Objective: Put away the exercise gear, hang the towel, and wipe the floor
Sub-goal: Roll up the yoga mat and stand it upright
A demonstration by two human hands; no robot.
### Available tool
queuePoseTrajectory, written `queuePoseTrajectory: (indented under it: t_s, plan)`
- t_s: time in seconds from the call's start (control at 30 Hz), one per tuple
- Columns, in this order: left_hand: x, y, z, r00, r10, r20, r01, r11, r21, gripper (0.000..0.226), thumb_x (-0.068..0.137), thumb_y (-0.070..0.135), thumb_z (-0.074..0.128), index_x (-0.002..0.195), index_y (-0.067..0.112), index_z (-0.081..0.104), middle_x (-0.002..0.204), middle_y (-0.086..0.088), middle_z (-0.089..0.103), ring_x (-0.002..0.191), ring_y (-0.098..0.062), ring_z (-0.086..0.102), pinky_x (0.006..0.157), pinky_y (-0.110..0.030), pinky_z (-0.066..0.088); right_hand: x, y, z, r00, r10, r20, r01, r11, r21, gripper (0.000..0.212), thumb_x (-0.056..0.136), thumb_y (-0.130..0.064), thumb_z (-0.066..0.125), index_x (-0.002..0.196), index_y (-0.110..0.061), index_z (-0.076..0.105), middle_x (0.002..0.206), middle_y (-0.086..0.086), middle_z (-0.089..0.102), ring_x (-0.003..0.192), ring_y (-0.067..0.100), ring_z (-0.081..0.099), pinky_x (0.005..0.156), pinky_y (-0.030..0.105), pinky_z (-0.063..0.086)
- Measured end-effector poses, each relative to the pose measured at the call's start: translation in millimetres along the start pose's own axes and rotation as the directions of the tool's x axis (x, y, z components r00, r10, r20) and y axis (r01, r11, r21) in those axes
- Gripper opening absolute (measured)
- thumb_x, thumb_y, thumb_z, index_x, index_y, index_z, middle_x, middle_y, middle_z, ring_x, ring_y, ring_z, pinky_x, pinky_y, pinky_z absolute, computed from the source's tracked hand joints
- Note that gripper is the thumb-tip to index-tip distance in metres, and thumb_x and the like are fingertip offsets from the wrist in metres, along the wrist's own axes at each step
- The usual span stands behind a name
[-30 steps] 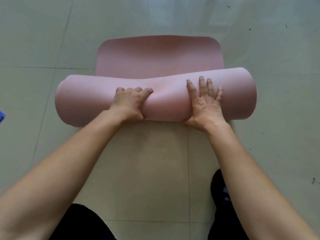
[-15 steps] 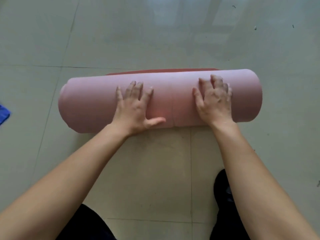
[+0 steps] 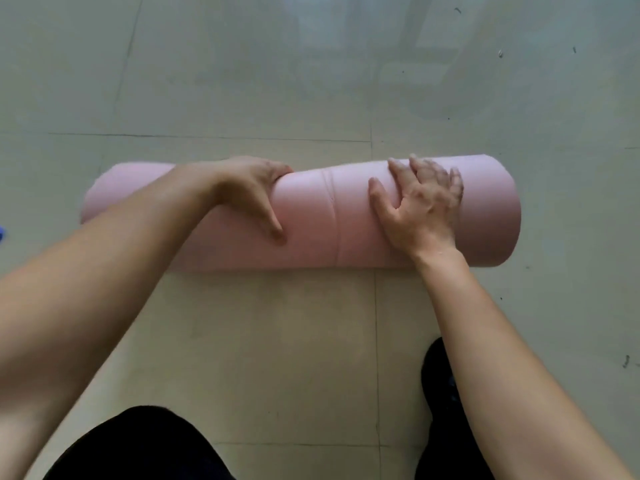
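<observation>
A pink exercise mat lies fully rolled into a thick tube, stretched left to right across the tiled floor. My left hand clasps the roll left of its middle, with the fingers curled over the far side and the thumb down the near side. My right hand lies flat on top of the roll toward its right end, with the fingers spread. My left forearm hides part of the roll's left end. No flat part of the mat shows beyond the roll.
Pale floor tiles surround the roll, with small dark specks at the right. A bit of blue cloth pokes in at the left edge. My black shoe and dark trouser knee sit near the bottom.
The last flat stretch of mat has been rolled up and the tube has moved away from me. My left hand went from flat on top to clasped around the roll.
</observation>
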State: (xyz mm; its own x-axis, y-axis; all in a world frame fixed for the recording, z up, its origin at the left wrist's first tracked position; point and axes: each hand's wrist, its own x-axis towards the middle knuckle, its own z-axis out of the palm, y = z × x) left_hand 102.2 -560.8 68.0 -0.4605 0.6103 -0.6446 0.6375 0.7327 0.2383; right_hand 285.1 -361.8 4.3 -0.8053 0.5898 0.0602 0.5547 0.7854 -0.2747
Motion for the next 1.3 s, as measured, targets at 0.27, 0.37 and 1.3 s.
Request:
queuePoseTrajectory:
  t_s: [0.27,0.37,1.3]
  plan:
    - [-10,19,65,0.970,-0.033,-0.243,0.030,0.999,-0.016,0.098,0.068,0.052,0.045,0.157,0.033,0.009,0.167,0.001,-0.002,0.152,-0.015,-0.006,0.120,-0.054,-0.009,6,8,18,0.991,0.131,-0.036,-0.128,0.988,0.091,0.063,0.098,-0.060,0.033,0.149,-0.024,0.047,0.163,0.017,0.027,0.153,0.030,0.018,0.123,0.051,-0.002]
    - [4,23,94,0.929,-0.050,-0.367,0.088,0.992,0.088,0.090,0.072,0.058,0.016,0.157,0.031,0.005,0.167,0.000,-0.001,0.153,-0.018,-0.005,0.119,-0.057,-0.008,-17,26,24,0.864,0.453,-0.219,-0.410,0.886,0.216,0.087,0.087,-0.071,0.047,0.156,-0.021,0.032,0.166,0.022,0.008,0.155,0.035,0.005,0.122,0.054,-0.001]
    - [-132,29,-126,0.632,-0.441,-0.637,-0.592,0.255,-0.764,0.057,0.098,0.067,0.028,0.137,0.032,0.050,0.131,0.013,0.058,0.114,0.004,0.056,0.100,-0.028,0.041,40,-161,-241,0.962,0.266,-0.057,0.050,0.031,0.998,0.085,0.053,-0.031,0.099,0.127,-0.026,0.058,0.117,-0.015,0.071,0.105,0.003,0.068,0.093,0.028,0.056]
